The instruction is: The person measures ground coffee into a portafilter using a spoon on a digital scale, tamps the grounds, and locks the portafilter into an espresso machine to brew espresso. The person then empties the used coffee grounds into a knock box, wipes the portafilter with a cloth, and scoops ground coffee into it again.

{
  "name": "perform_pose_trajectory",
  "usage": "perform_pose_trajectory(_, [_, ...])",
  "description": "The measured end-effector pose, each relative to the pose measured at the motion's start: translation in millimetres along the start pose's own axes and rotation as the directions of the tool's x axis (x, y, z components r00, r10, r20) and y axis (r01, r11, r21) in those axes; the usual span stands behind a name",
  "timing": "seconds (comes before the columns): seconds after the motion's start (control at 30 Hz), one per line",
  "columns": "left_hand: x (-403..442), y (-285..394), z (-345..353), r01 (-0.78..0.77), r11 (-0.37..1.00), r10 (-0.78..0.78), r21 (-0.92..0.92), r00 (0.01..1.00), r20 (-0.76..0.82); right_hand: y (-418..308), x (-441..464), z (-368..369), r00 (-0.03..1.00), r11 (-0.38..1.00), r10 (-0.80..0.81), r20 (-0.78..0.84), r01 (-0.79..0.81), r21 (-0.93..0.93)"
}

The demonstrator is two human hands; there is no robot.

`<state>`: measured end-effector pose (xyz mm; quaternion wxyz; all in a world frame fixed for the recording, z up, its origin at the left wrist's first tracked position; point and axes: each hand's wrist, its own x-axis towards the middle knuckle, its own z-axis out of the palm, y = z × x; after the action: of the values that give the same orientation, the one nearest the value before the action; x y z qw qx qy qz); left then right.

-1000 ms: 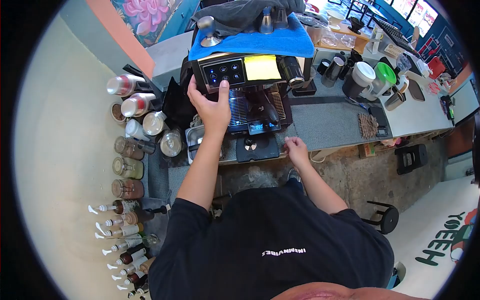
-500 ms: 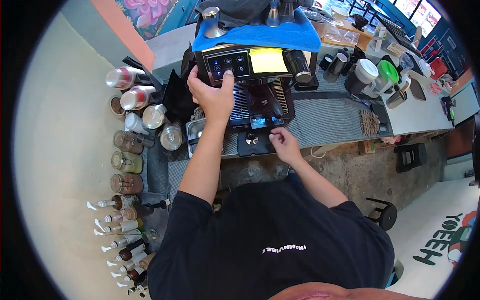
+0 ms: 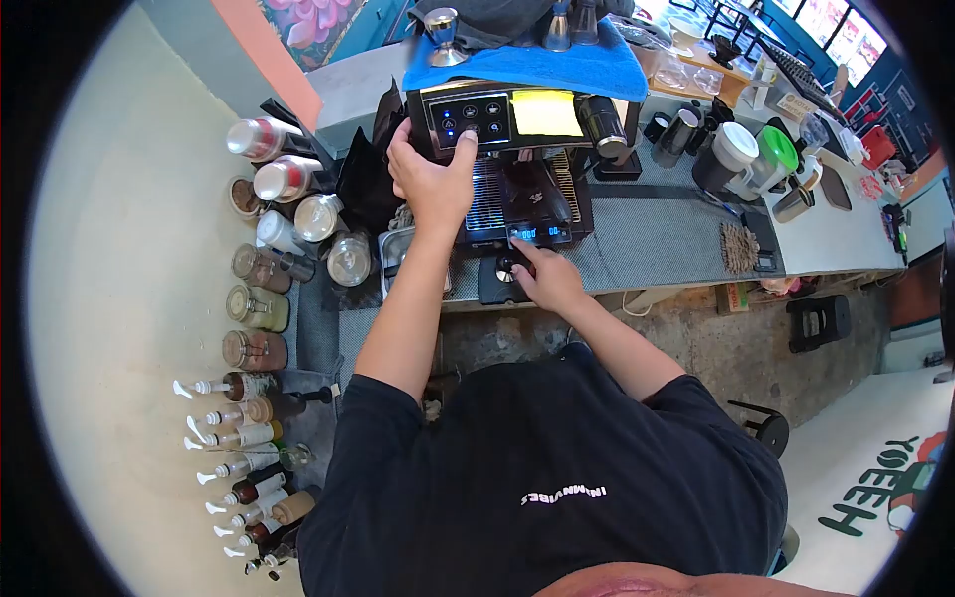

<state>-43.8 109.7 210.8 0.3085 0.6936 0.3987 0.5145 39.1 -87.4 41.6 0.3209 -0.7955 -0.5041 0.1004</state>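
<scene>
Left grip (image 3: 433, 189) was spread, thumb at the espresso machine's (image 3: 484, 199) panel (image 3: 472, 111); right grip (image 3: 550, 282) spread, index at the scale (image 3: 543, 235). Machine stood on worktop (image 3: 647, 234). Risk: heavy index press could've shifted the scale; low thumb could've knocked the tamper (image 3: 505, 269).

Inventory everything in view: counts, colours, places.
Machine: 1, black, mid-counter
Towel: 1, blue, atop machine
Cloth: 1, grey, on towel
Note: 1, yellow, machine front
Scale: 1, black, machine's grille
Tamper: 1, silver-black, before scale
Tray: 1, silver, left of machine
Jugs: 2, white-lidded and green-lidded, right counter
Jars: several, mixed, left
Pump bottles: several, mixed, lower left
Stools: 2, black, floor right
Left hand: 1, bare, thumb at machine panel
Right hand: 1, bare, fingers at scale
</scene>
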Motion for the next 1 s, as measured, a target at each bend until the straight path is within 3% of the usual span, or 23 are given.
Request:
perform_pose_trajectory(0.2, [-4.0,-0.8,-3.4,-0.061,0.995,0.062,0.08,0.998,-0.002,1.0,-1.2,-2.5,0.999,0.991,0.001,0.051,0.006,-0.134])
perform_pose_trajectory(0.43, [-50.9,-63.8,-3.7,-0.208,0.975,0.208,-0.077,0.978,-0.009,-6.8,-8.8,-14.6,0.998,0.99,-0.012,0.06,0.02,-0.138])
perform_pose_trajectory(0.5, [-85.9,-79.0,-16.7,-0.028,0.989,0.051,-0.147,0.988,0.149,-4.3,-14.4,-18.8,0.999,0.996,-0.001,0.047,0.005,-0.089])
perform_pose_trajectory(0.57, [-125.4,-112.5,-22.8,0.321,0.85,-0.164,-0.418,0.915,0.369,12.3,-22.5,-15.0,0.999,0.999,-0.028,0.038,0.029,-0.018])
perform_pose_trajectory(0.67, [-173.4,-138.4,-39.1,0.493,0.833,-0.275,-0.251,0.763,0.586,31.4,-35.9,-21.3,0.999,0.996,-0.009,0.047,0.005,0.09])
perform_pose_trajectory(0.83, [-197.4,-125.3,-47.6,0.653,0.757,-0.411,0.02,0.452,0.792,62.2,-44.7,-31.7,1.0,0.963,-0.012,0.0,0.012,0.27])
perform_pose_trajectory(0.9, [-198.9,-121.2,-38.1,0.644,0.764,-0.404,0.037,0.432,0.806,71.8,-40.6,-41.0,1.0,0.95,0.029,0.001,-0.028,0.311])
perform_pose_trajectory(1.0, [-199.9,-109.4,-11.2,0.617,0.785,-0.375,0.053,0.404,0.834,95.4,-22.6,-55.8,0.974,0.844,0.228,0.011,-0.203,0.497])
